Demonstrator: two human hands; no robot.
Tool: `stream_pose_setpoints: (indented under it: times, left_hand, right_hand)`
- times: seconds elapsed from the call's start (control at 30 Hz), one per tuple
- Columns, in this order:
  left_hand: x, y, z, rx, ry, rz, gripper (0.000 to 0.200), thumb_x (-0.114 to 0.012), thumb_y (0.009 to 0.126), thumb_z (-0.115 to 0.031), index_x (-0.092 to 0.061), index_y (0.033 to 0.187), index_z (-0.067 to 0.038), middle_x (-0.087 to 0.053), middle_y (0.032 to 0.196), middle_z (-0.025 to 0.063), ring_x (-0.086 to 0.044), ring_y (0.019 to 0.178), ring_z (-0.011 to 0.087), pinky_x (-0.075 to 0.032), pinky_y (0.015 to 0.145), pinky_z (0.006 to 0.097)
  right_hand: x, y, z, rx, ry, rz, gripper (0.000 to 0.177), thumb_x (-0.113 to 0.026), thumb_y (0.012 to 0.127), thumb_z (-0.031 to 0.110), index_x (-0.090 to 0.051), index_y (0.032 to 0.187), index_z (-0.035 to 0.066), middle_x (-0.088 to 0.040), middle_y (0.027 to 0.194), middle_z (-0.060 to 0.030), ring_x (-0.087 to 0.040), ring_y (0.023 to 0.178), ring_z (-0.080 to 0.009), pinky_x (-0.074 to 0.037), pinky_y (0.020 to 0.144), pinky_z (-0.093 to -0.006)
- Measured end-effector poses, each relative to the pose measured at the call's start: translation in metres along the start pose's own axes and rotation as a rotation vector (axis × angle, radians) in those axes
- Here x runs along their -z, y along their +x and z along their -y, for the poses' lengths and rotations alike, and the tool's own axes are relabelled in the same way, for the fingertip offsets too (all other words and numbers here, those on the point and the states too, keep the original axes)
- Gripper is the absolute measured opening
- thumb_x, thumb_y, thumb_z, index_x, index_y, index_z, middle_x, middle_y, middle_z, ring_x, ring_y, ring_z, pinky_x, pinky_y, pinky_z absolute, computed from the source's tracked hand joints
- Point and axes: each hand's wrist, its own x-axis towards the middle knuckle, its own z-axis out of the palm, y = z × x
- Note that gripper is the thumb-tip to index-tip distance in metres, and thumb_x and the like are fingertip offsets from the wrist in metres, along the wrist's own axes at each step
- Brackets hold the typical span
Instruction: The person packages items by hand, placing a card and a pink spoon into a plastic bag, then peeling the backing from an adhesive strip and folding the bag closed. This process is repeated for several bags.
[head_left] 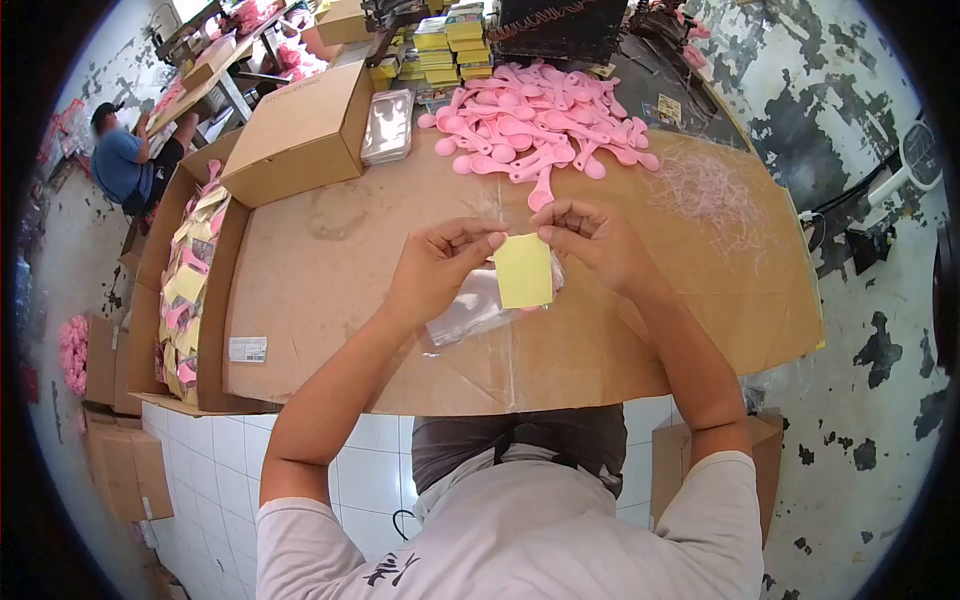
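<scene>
Between my two hands a small pale yellow card (523, 272) is held up by its top corners. My left hand (432, 264) pinches the upper left corner with thumb and finger. At the upper right corner, my right hand (603, 248) has its thumb and fingertips closed on the same card. Just below lies a clear plastic bag (468, 312) on the cardboard-covered tabletop, partly hidden by the card. A bit of pink shows at the card's lower edge; I cannot make out what it is. Beyond my hands is a heap of pink plastic spoons (540, 118).
An open carton (210, 350) of packed pink pieces and yellow cards stands at left. Behind it are a closed cardboard box (295, 135) and a stack of clear bags (388, 126). Plastic scraps (705, 195) lie right. Card stacks (440, 45) stand behind. Another person (125, 160) sits far left.
</scene>
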Motion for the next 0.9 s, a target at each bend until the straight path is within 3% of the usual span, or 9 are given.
stream_pose_setpoints:
  times: [0.27,0.47,0.57,0.9]
  left_hand:
    - [-0.004,0.000,0.004,-0.108,-0.004,-0.007,0.025,-0.069,0.100,-0.013,-0.073,0.119,0.002,-0.076,0.108,0.0099,-0.071,0.094,0.0136,-0.059,0.084,0.0296]
    - [-0.001,0.000,0.002,0.002,-0.123,-0.017,0.025,-0.064,0.102,-0.011,-0.072,0.119,0.004,-0.076,0.111,0.0115,-0.072,0.096,0.0158,-0.060,0.087,0.0316]
    - [-0.002,0.002,0.003,0.038,-0.005,-0.026,0.026,-0.066,0.101,-0.012,-0.072,0.120,0.003,-0.075,0.112,0.0114,-0.072,0.096,0.0157,-0.060,0.086,0.0315]
    - [-0.001,0.006,0.011,-0.008,0.019,0.015,0.027,-0.067,0.100,-0.010,-0.071,0.125,0.000,-0.075,0.111,0.0093,-0.070,0.097,0.0131,-0.059,0.083,0.0274]
  right_hand:
    - [0.007,0.002,-0.014,0.029,0.064,-0.060,0.015,-0.064,0.097,0.001,-0.071,0.110,-0.001,-0.071,0.102,-0.0015,-0.065,0.096,-0.0092,-0.052,0.086,-0.0263]
    - [0.018,-0.002,-0.007,0.017,-0.052,0.032,0.016,-0.064,0.097,0.002,-0.072,0.110,-0.003,-0.071,0.100,-0.0029,-0.066,0.098,-0.0099,-0.053,0.088,-0.0274]
    - [0.012,-0.003,-0.011,0.007,0.021,-0.004,0.017,-0.067,0.098,0.008,-0.072,0.111,-0.002,-0.071,0.103,-0.0039,-0.066,0.094,-0.0123,-0.053,0.087,-0.0287]
    - [0.014,-0.003,-0.017,-0.010,0.009,0.067,0.032,-0.069,0.095,0.002,-0.061,0.126,-0.001,-0.069,0.109,-0.0048,-0.065,0.100,-0.0113,-0.053,0.089,-0.0283]
